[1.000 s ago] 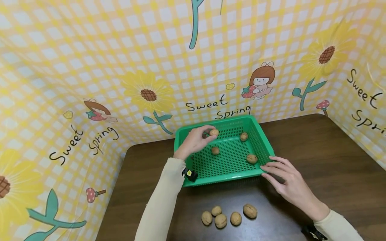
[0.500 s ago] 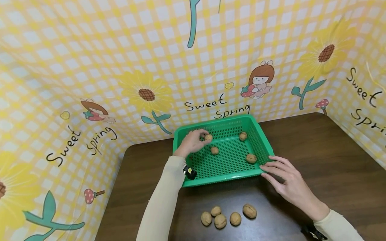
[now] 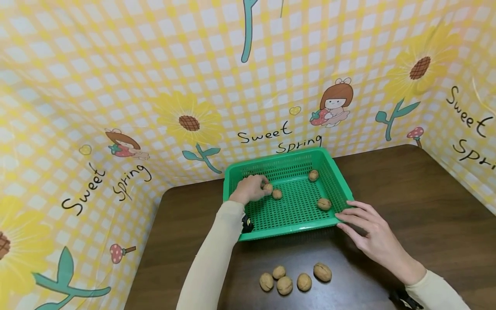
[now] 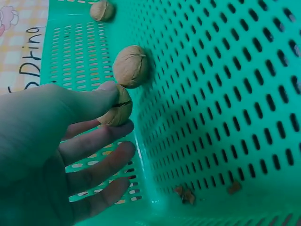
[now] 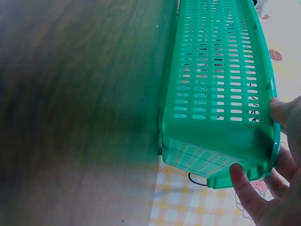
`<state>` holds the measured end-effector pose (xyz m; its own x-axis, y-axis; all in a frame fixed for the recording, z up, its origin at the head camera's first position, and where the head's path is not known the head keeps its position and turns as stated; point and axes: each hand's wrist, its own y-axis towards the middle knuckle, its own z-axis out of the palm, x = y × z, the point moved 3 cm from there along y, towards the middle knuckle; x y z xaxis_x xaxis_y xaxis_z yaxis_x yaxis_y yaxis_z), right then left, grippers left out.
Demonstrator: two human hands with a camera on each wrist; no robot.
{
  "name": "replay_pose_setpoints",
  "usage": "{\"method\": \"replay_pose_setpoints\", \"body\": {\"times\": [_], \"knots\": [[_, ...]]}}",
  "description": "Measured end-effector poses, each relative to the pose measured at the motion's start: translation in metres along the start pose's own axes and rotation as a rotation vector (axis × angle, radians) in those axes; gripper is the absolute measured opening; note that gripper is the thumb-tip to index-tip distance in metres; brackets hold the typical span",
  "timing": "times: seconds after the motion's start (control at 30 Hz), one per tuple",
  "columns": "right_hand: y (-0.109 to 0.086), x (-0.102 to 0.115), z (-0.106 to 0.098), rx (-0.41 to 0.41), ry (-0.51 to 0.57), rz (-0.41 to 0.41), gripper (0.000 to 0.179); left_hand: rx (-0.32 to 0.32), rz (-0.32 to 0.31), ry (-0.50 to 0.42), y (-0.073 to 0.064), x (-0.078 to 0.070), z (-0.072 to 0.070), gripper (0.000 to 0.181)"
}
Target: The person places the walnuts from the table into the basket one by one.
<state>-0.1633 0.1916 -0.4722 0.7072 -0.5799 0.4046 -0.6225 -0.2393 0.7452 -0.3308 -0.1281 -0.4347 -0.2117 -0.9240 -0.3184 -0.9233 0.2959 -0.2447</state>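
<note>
My left hand [image 3: 249,189] is inside the green plastic basket [image 3: 286,228], pinching a walnut [image 4: 117,110] between thumb and fingers. In the left wrist view the walnut's shell has a dark crack, and its lower side is partly covered by the fingers. Close beside it lies another walnut [image 3: 277,194] on the basket floor. Two more, a back walnut [image 3: 313,175] and a front walnut [image 3: 323,204], lie towards the basket's right side. My right hand [image 3: 372,232] touches the basket's front right corner from outside, its fingers loosely extended along the rim.
Several walnuts [image 3: 284,285] lie on the dark wooden table [image 3: 186,241] in front of the basket. Small brown shell bits [image 4: 186,194] sit on the basket floor. A yellow checked cloth [image 3: 232,86] with printed flowers hangs behind the table.
My left hand has moved down into the basket with the walnut, bringing it beside the one on the floor. The right hand stays at the corner.
</note>
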Motion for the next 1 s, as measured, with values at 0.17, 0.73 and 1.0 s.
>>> {"method": "replay_pose_setpoints", "body": {"times": [0.17, 0.73, 1.0], "knots": [[0.0, 0.001, 0.001, -0.004, 0.002, -0.006, 0.052, 0.025, -0.024, 0.06, 0.004, 0.002, 0.002, 0.037], [-0.001, -0.001, 0.001, 0.031, 0.002, 0.02, 0.053, 0.062, 0.023, -0.066, 0.0, -0.001, -0.008, 0.051], [-0.001, -0.001, 0.0, 0.023, 0.006, 0.018, 0.054, 0.045, 0.169, -0.077, -0.025, -0.037, -0.038, 0.049]]}}
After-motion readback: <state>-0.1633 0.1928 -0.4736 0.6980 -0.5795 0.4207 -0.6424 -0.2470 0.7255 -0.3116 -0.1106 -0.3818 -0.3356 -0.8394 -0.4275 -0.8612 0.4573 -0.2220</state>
